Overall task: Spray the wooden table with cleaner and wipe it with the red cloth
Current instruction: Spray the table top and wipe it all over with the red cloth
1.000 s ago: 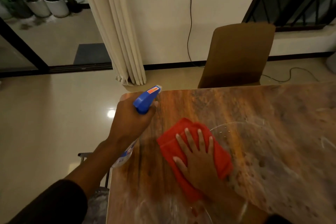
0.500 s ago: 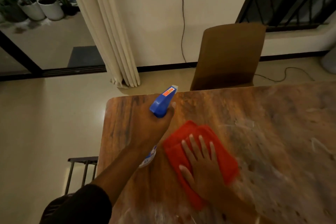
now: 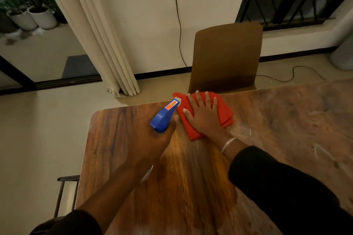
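The wooden table [image 3: 122, 143] fills the lower middle and right, with pale wet streaks on its right part. My right hand [image 3: 204, 116] lies flat, fingers spread, pressing the red cloth [image 3: 223, 112] onto the table at its far edge. My left hand [image 3: 150, 143] grips the spray bottle [image 3: 165, 115] just left of the cloth. The bottle's blue head points up and to the right; its body is hidden under my hand.
A brown chair [image 3: 227, 57] stands against the table's far edge, right behind the cloth. A cream curtain [image 3: 99, 34] hangs at the back left. A black cable [image 3: 292, 74] trails over the floor. A dark metal frame [image 3: 63, 192] stands left of the table.
My right hand has pushed the red cloth away from me, from the middle of the table to its far edge. My left hand with the bottle stayed beside it.
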Motion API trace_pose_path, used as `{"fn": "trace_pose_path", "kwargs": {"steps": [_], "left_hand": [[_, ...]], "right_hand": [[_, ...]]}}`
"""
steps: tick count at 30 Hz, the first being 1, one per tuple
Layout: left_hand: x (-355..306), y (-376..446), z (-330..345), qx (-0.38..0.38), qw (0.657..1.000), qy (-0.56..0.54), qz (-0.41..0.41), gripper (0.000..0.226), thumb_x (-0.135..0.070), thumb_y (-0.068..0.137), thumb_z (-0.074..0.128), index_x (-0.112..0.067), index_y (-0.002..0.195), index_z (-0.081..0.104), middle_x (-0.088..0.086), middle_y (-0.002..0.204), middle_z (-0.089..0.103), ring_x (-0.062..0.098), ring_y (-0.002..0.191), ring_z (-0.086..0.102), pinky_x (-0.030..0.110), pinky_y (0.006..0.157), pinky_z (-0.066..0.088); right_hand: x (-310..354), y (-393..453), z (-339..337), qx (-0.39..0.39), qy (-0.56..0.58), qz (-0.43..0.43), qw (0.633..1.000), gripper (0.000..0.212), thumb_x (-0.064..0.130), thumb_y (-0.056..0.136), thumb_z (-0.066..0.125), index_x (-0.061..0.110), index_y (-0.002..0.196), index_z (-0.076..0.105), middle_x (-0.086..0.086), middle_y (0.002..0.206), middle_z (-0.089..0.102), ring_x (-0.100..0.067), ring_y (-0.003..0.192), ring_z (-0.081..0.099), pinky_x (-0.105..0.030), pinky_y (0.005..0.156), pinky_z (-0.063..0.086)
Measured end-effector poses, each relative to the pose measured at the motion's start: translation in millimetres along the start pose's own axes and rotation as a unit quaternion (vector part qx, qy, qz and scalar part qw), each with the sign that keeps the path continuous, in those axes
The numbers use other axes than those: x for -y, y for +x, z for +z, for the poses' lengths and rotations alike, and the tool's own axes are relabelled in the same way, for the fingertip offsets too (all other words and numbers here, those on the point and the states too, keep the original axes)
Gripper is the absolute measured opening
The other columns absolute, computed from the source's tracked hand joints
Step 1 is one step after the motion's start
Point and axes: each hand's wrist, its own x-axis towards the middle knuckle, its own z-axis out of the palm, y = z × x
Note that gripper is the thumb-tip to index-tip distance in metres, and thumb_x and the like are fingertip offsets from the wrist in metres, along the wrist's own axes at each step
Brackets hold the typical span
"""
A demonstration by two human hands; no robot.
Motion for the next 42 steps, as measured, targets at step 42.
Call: {"fn": "trace_pose_path", "kwargs": {"steps": [42], "left_hand": [[-28, 11, 43, 0.030, 0.991, -0.093, 0.093, 0.021, -0.025, 0.095, 0.054, -0.009, 0.108, 0.049, -0.003, 0.071, 0.051, 0.009, 0.064, 0.051, 0.010, 0.057, 0.041]], "right_hand": [[-87, -48, -12, 0.017, 0.032, 0.072, 0.997, 0.079, 0.075, 0.103, 0.031, 0.054, 0.165, -0.015, 0.006, 0.177, -0.026, -0.050, 0.159, -0.021, -0.081, 0.120, -0.008]]}}
